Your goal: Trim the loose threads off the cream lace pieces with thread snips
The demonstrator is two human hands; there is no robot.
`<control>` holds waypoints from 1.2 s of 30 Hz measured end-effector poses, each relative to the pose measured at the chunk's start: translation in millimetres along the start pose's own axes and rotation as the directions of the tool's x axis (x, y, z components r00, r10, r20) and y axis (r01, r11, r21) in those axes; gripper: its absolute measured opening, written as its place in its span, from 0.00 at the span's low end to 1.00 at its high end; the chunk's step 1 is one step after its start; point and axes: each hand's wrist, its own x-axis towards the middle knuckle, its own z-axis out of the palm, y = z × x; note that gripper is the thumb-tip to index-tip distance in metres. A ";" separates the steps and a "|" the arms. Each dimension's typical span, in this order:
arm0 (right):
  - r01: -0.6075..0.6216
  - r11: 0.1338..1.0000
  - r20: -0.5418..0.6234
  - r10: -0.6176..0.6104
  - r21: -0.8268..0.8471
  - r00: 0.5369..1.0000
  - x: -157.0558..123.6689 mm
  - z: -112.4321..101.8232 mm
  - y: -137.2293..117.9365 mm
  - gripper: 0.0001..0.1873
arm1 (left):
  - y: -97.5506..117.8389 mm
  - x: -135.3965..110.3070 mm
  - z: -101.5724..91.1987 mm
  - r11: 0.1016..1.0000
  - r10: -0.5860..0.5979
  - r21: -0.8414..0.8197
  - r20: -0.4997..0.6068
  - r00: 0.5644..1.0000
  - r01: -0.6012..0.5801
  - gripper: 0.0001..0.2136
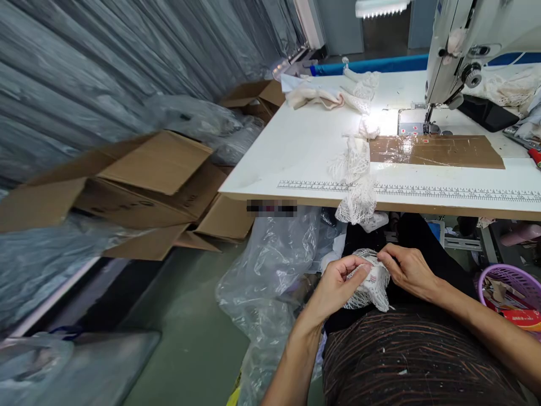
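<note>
Both my hands meet over my lap on a small piece of white lace fabric (372, 287). My left hand (338, 285) is curled around its left side, thumb on top. My right hand (408, 270) pinches its upper edge with the fingertips. A strip of the same white lace (357, 186) hangs from the front edge of the white sewing table (304, 146) and trails back across it toward the sewing machine (460, 51). A brown cardboard sheet (439, 151) lies flat under the machine's needle.
More lace pieces (333, 93) are heaped at the table's far side. Open cardboard boxes (139, 180) and clear plastic bags (270, 265) stand on the floor at left. A purple basket (513, 282) sits at my right. A ruler scale runs along the table's front edge.
</note>
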 end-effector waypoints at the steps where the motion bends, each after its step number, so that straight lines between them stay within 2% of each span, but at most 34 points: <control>1: -0.017 0.999 -0.055 0.020 0.051 0.998 2.3 -0.5 4.9 0.17 | -1.9 0.7 -1.3 1.000 -0.001 0.010 -0.001 1.000 0.001 0.18; 4: -0.067 0.976 -0.260 0.121 0.207 0.958 18.0 -0.8 21.6 0.22 | -9.4 4.7 -6.8 0.996 0.034 0.087 -0.058 0.998 -0.029 0.17; 6: -0.070 0.961 -0.343 0.163 0.268 0.925 35.5 1.2 31.0 0.23 | -14.2 10.6 -10.7 0.977 0.130 0.190 -0.180 0.975 -0.095 0.15; 7: -0.058 0.957 -0.354 0.161 0.284 0.921 45.3 2.9 34.2 0.21 | -15.8 15.0 -12.5 0.956 0.203 0.259 -0.262 0.943 -0.134 0.14; 8: -0.041 0.955 -0.348 0.146 0.293 0.926 55.0 4.9 36.3 0.19 | -16.7 20.4 -14.0 0.929 0.283 0.332 -0.346 0.894 -0.166 0.13; 10: 0.003 0.953 -0.327 0.100 0.302 0.940 71.8 9.5 37.3 0.18 | -16.4 34.2 -15.6 0.876 0.410 0.446 -0.481 0.775 -0.186 0.13; 11: 0.025 0.953 -0.316 0.076 0.303 0.946 77.9 11.6 36.5 0.18 | -15.3 42.2 -15.6 0.864 0.439 0.469 -0.520 0.732 -0.184 0.15; 12: 0.044 0.952 -0.305 0.053 0.304 0.951 82.0 13.3 35.4 0.18 | -13.9 50.5 -15.0 0.864 0.447 0.469 -0.540 0.713 -0.186 0.16; 13: 0.060 0.951 -0.295 0.034 0.303 0.955 84.0 14.2 34.1 0.17 | -12.3 58.3 -13.7 0.875 0.436 0.444 -0.547 0.715 -0.193 0.17; 14: 0.072 0.951 -0.282 0.017 0.302 0.959 83.9 14.3 32.9 0.17 | -10.8 65.1 -11.9 0.893 0.411 0.402 -0.539 0.735 -0.204 0.17; 16: 0.088 0.950 -0.262 -0.006 0.300 0.965 77.1 11.1 30.5 0.18 | -8.5 72.9 -7.5 0.938 0.324 0.276 -0.478 0.816 -0.211 0.17; 19: 0.112 0.944 -0.242 -0.036 0.311 0.970 51.5 -1.0 23.0 0.16 | -7.7 64.8 -3.3 0.985 0.172 0.049 -0.282 0.944 -0.165 0.19; 21: 0.142 0.932 -0.191 -0.081 0.332 0.978 26.8 -10.9 11.3 0.15 | -8.5 48.5 -4.0 0.986 0.136 -0.079 -0.106 0.985 -0.145 0.20; 23: 0.175 0.926 -0.100 -0.150 0.334 0.984 0.8 -19.3 -6.1 0.13 | -9.8 29.6 -6.5 0.976 0.147 -0.172 0.050 0.988 -0.137 0.20; 25: 0.186 0.933 0.043 -0.209 0.308 0.977 -21.2 -24.4 -25.1 0.07 | -11.6 13.7 -8.1 0.964 0.162 -0.238 0.184 0.969 -0.116 0.21; 28: 0.193 0.947 0.172 -0.242 0.256 0.955 -39.6 -24.8 -44.2 0.05 | -14.3 2.2 -6.1 0.939 0.203 -0.331 0.322 0.925 -0.091 0.32; 30: 0.192 0.955 0.182 -0.235 0.227 0.955 -42.5 -21.7 -46.7 0.07 | -14.3 1.9 -3.1 0.938 0.211 -0.332 0.309 0.927 -0.103 0.33; 33: 0.182 0.960 0.166 -0.219 0.213 0.961 -39.1 -17.7 -40.4 0.04 | -10.9 5.0 -1.0 0.967 0.174 -0.217 0.187 0.967 -0.132 0.23; 36: 0.113 0.962 0.182 -0.161 0.248 0.970 -32.5 -18.0 -33.4 0.05 | -7.1 5.3 -3.9 0.984 0.150 -0.111 0.108 0.983 -0.138 0.20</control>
